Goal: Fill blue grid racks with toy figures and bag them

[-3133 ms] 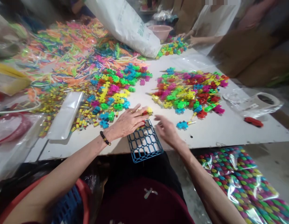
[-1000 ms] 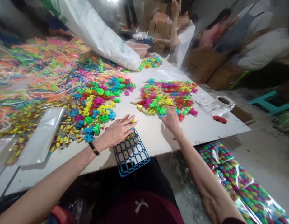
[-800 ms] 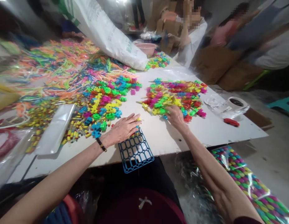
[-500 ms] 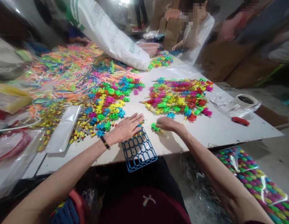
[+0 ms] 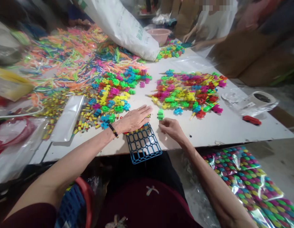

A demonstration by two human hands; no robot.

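Observation:
My left hand [image 5: 134,119] lies palm down over the far end of a blue plastic grid frame [image 5: 145,145], its fingers stretched out. Small yellow-and-red tube pieces peek out around and under it, and the palm hides that end of the grid. To the right, my right hand [image 5: 171,129] is closed, thumb and fingers pressed together. Just beyond its fingertips is a green toy piece [image 5: 160,114]; whether the fingers grip a part joined to it is hidden. A blue toy piece [image 5: 178,110] lies farther off.
Beyond my hands lie a pile of toy-topped sticks [image 5: 189,95], loose toy pieces [image 5: 113,90] and yellow tube pieces [image 5: 59,107]. A clear plastic sleeve [image 5: 68,118] rests at left. A white sack [image 5: 128,30], tape roll [image 5: 263,97] and red toy car [image 5: 251,120] are around. Another person [image 5: 213,25] sits across.
My right hand has drawn nearer to me, and the green toy piece now appears upright beyond its fingertips. The left hand remains over the grid's far end. The camera view has tilted down.

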